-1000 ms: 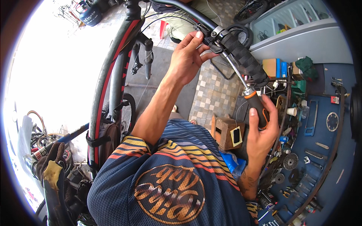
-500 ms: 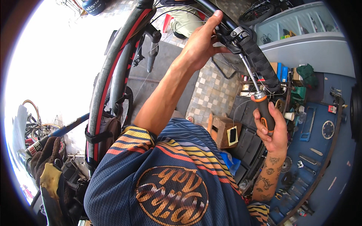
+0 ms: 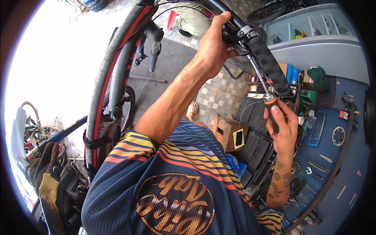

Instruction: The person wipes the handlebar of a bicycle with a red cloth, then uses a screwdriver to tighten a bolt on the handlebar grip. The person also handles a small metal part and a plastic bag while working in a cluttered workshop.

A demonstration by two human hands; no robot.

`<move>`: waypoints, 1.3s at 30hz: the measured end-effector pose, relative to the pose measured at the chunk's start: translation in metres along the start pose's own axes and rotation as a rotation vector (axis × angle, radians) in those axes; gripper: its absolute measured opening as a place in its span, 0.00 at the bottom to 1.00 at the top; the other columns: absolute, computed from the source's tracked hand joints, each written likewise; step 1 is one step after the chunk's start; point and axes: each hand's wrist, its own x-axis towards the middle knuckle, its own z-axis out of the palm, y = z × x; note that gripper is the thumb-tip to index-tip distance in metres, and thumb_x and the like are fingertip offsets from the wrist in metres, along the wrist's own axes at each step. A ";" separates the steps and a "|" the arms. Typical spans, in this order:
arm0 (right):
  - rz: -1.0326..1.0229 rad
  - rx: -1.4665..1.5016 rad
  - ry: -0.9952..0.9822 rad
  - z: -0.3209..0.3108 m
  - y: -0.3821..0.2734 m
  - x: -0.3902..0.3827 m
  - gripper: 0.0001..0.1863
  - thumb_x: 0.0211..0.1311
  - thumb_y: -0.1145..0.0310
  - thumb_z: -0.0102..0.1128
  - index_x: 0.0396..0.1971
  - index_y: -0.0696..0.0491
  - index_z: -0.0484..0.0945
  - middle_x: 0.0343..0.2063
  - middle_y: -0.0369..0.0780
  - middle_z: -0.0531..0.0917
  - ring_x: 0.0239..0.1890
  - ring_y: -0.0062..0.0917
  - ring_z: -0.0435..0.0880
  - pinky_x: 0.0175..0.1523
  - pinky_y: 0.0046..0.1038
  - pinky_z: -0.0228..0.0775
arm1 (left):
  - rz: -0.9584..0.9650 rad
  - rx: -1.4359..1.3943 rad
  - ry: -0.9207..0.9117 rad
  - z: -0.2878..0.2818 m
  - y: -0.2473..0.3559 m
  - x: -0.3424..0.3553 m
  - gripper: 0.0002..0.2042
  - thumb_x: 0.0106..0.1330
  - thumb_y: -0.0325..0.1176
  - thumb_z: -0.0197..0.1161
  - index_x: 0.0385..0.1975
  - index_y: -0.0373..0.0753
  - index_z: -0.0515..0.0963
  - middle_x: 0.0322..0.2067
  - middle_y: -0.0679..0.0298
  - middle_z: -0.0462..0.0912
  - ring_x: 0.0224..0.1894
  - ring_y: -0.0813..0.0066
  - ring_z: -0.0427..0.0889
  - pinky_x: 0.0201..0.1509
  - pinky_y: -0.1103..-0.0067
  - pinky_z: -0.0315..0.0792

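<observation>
The right hand (image 3: 285, 129) had its fingers closed around the dark, orange-collared handle of a screwdriver (image 3: 273, 117), the thumb laid along it and the handle's lower end covered by the palm. The shaft slanted up beside the ribbed black grip (image 3: 270, 66) to the fittings (image 3: 246, 35) on the handlebar (image 3: 225, 15) – its tip was lost among them, so what it met could not be made out. The left hand (image 3: 211, 49) was at the inner side of those fittings, thumb raised near the bar and the other fingers bent underneath; most of them were hidden, and whether they gripped or merely touched the parts could not be told. The handlebar ran out past the upper edge, which also cut off another person, leaving light trousers (image 3: 194, 21) in view

Beyond the grip, a glass-topped case (image 3: 313, 49) held pale dividers, a yellow item and dark pieces too small to identify. Below, a wooden box (image 3: 231, 135) had a phone (image 3: 239, 138) against its side; the box's contents were in shadow. A dark bag (image 3: 112, 135) was by the bike frame (image 3: 117, 84), contents unseen – and glare swallowed much of the left side
</observation>
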 end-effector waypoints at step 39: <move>-0.759 -1.186 0.476 0.015 0.015 -0.020 0.28 0.55 0.76 0.76 0.59 0.53 0.83 0.44 0.40 0.84 0.46 0.36 0.80 0.56 0.40 0.71 | 0.135 -0.294 0.233 -0.005 -0.036 -0.021 0.14 0.78 0.46 0.60 0.43 0.41 0.76 0.41 0.61 0.82 0.45 0.68 0.83 0.54 0.65 0.77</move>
